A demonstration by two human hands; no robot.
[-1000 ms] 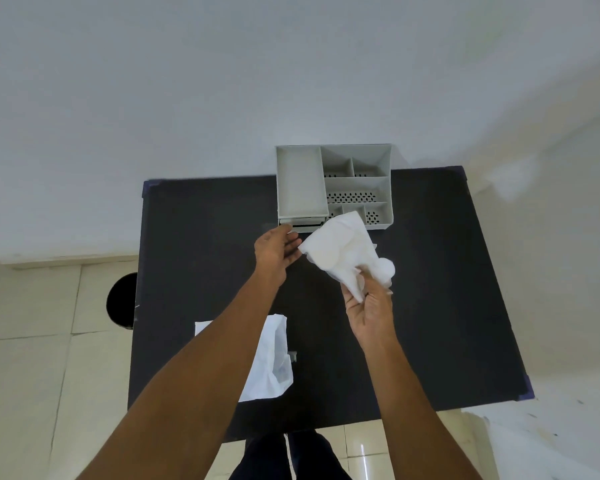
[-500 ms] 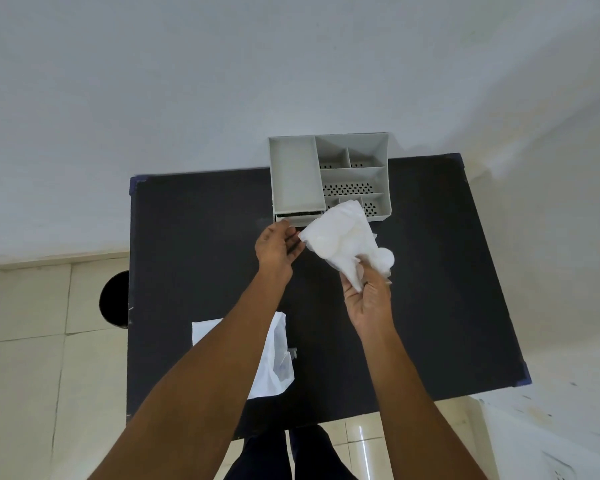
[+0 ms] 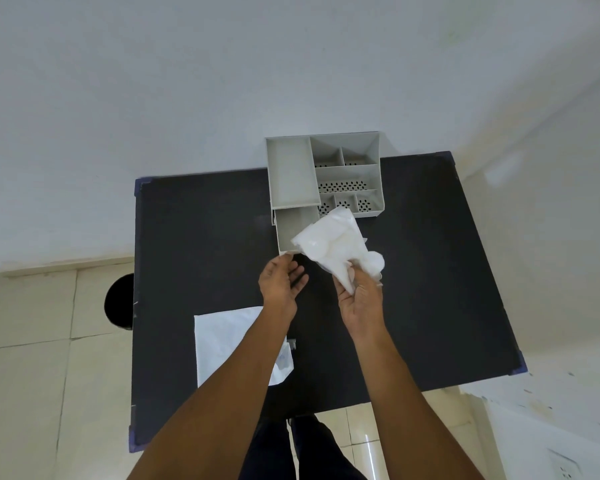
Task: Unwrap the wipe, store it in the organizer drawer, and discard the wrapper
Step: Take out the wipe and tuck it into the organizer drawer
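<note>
A grey organizer (image 3: 347,174) stands at the far edge of the black table (image 3: 194,244). Its drawer (image 3: 293,225) is pulled out toward me on the left side and looks empty. My right hand (image 3: 361,299) holds a crumpled white wipe (image 3: 333,247) above the drawer's front right corner. My left hand (image 3: 281,282) sits just in front of the drawer's front edge, fingers apart and holding nothing. A white wrapper (image 3: 222,341) lies flat on the table under my left forearm, partly hidden by it.
A dark round bin (image 3: 118,301) stands on the tiled floor left of the table. White walls close in behind and to the right of the table. Bare tabletop lies to the left and right of the organizer.
The drawer has slid out toward me. My left hand drew back from the drawer front and opened its fingers. The wipe stayed in my right hand near the drawer.
</note>
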